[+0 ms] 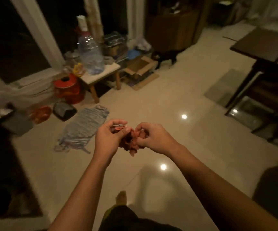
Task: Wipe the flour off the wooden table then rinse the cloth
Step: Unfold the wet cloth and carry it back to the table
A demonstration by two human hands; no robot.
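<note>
A crumpled red cloth (130, 142) hangs between my two hands, held above the tiled floor in the middle of the head view. My left hand (107, 138) pinches its left side with curled fingers. My right hand (152, 139) grips its right side. A dark wooden table (261, 42) stands at the far right; its top looks dark and no flour can be made out on it.
A striped grey rag (83, 129) lies on the floor left of my hands. A small stool (101, 74) with a large plastic bottle (90, 54), a red bucket (68, 87), a cardboard box (141, 67) and a black cat (166, 57) crowd the far left wall.
</note>
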